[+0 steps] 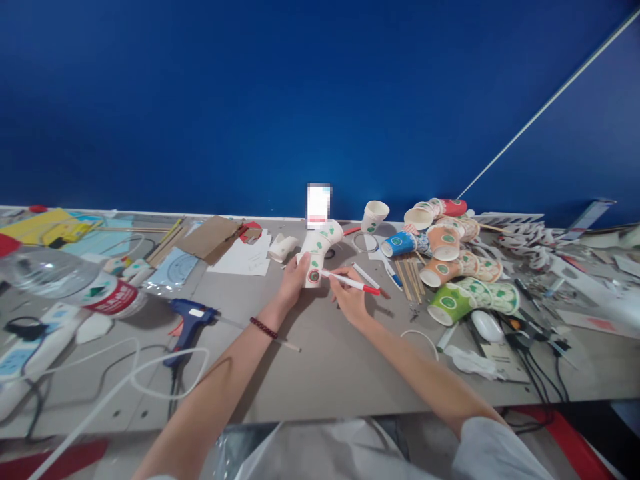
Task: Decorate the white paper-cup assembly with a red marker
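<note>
In the middle of the table, my left hand (294,283) is closed round the lower end of a bent stack of white paper cups (319,248) with green prints. A round emblem shows on the nearest cup. My right hand (351,300) grips a white marker with a red end (361,286), its far end close to that cup's side. Whether the tip touches the cup, I cannot tell. Behind the stack a phone (319,204) with a lit, blurred screen stands against the blue wall. A cut piece of white cup (283,247) lies just left of the stack.
To the right are several bent stacks of coloured paper cups (447,301), wooden sticks (411,280) and an upright white cup (375,216). On the left lie a blue glue gun (187,327), a large plastic bottle (65,280), cardboard (213,239), white paper (245,259) and loose cables.
</note>
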The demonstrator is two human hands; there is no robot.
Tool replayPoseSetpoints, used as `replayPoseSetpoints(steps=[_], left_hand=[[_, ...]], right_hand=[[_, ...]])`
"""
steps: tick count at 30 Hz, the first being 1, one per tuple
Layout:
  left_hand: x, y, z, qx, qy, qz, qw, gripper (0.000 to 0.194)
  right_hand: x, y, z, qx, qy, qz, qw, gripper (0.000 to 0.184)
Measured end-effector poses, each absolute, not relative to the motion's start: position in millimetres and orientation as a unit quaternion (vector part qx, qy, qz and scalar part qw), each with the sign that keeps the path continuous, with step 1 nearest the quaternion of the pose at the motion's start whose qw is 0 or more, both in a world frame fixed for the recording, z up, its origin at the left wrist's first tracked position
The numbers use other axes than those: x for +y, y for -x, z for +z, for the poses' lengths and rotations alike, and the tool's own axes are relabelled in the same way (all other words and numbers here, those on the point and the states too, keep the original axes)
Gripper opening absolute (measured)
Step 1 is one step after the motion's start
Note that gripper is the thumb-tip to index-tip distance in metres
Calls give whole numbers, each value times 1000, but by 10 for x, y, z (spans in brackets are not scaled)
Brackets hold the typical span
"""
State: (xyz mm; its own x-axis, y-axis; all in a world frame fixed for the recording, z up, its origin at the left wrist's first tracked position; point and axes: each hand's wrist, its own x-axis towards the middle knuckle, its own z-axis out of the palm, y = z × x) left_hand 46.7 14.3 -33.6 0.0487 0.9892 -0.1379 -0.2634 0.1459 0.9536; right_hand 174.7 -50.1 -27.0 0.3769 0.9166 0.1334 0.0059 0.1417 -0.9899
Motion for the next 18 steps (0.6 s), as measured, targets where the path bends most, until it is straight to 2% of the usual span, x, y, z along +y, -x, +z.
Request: replayPoseSetpoints(steps=[18], left_hand=[[133,-481,-309,445,-385,519,620,56]], right_hand=[[-507,-1736,-243,-420,547,361,627,49]])
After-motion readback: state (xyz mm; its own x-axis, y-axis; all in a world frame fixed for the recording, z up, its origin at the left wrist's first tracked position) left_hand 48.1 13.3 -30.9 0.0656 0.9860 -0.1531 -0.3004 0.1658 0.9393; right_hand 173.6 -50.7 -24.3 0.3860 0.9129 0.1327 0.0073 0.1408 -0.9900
